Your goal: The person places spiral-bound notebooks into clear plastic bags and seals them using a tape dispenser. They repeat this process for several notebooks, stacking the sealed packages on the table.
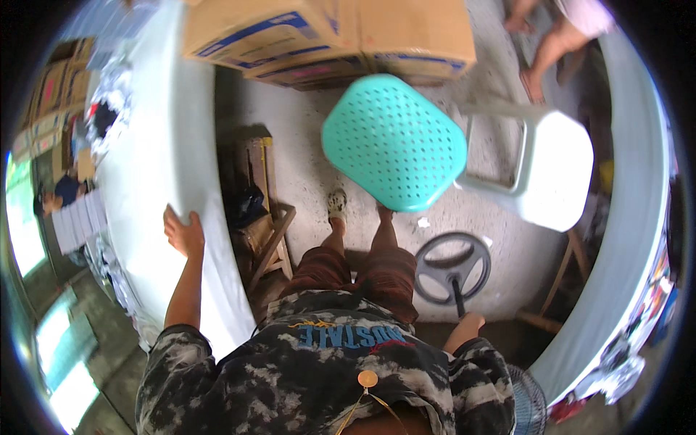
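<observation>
My left hand (pixel 185 232) rests at the edge of the long white-covered table (pixel 156 167) on my left, thumb and fingers apart, holding nothing I can see. On the right, my right hand (pixel 471 323) hangs low beside the dark pole of a standing fan (pixel 458 296). Its fingers are mostly hidden, so I cannot tell whether they touch the pole. The fan's round black base (pixel 426 284) sits on the floor. Part of its grille (pixel 529 402) shows below my right sleeve. A turquoise plastic stool (pixel 395 141) with a perforated seat stands ahead of my feet.
Beside the turquoise stool is a white stool (pixel 565 170), apparently tipped over. Large cardboard boxes (pixel 417 32) stand ahead. Another person's legs (pixel 547 58) are at the far right. A wooden frame (pixel 272 250) is under the left table; another pale-covered table (pixel 638 210) runs along the right.
</observation>
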A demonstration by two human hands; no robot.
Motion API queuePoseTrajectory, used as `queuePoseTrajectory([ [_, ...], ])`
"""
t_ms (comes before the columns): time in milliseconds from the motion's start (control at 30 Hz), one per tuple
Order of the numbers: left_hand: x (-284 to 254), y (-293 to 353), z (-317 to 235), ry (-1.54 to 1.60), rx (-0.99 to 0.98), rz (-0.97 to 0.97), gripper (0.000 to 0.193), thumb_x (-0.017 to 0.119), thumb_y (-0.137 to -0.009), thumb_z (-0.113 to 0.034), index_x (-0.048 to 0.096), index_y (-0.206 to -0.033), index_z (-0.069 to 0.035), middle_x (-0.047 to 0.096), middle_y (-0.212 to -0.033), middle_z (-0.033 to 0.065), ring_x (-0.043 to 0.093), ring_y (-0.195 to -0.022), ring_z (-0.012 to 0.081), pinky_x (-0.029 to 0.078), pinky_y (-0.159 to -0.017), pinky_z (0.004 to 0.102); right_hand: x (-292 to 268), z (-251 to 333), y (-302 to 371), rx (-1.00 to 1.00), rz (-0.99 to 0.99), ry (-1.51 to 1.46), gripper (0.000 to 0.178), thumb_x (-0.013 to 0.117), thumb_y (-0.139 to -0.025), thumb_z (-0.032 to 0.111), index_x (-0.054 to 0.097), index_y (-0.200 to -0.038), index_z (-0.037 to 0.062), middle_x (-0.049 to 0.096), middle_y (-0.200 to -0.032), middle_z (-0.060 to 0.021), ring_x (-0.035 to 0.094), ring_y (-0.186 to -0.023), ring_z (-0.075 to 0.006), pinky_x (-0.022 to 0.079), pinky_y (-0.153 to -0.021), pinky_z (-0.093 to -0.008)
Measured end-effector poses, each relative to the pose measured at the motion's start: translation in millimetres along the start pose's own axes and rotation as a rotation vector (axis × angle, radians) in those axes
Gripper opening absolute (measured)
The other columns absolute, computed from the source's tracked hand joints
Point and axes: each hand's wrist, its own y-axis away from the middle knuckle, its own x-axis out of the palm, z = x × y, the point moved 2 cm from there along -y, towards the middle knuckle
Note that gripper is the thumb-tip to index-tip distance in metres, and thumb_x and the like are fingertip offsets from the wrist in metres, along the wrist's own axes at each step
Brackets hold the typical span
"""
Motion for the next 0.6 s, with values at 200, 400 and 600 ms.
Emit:
queuePoseTrajectory([
  [200,2,7,3,0.148,0.009,0.09,0.079,0.064,-0.075,-0.031,0.024,-0.142,-0.017,0.023,-0.146,0.0104,0.022,-0.134,0.0281,0.019,-0.107,0.0451,128,14,92,-0.281,0.946,0.414,0.041,0.062,-0.078,0.028,0.055,-0.117,0.0133,0.06,-0.098,-0.0066,0.056,-0.082,-0.0193,0.044,-0.062,-0.0331],
  [400,-71,110,12,0.548,0.064,0.307,0.048,0.061,-0.079,-0.017,0.047,-0.123,-0.005,0.039,-0.131,0.0207,0.04,-0.118,0.0368,0.033,-0.098,0.0444,119,38,284,-0.67,1.542,0.984,0.043,0.053,-0.084,0.009,0.042,-0.125,0.0119,0.06,-0.09,-0.0049,0.054,-0.067,-0.0109,0.042,-0.052,-0.0227],
  [600,-111,244,80,0.621,-0.068,1.324,0.022,0.066,-0.076,-0.023,0.065,-0.094,-0.011,0.065,-0.089,0.0101,0.062,-0.087,0.0241,0.048,-0.075,0.0345,23,91,439,-1.397,1.903,2.139,0.022,0.062,-0.081,0.006,0.056,-0.102,0.0029,0.061,-0.087,-0.0046,0.057,-0.075,-0.0132,0.046,-0.064,-0.0265],
])
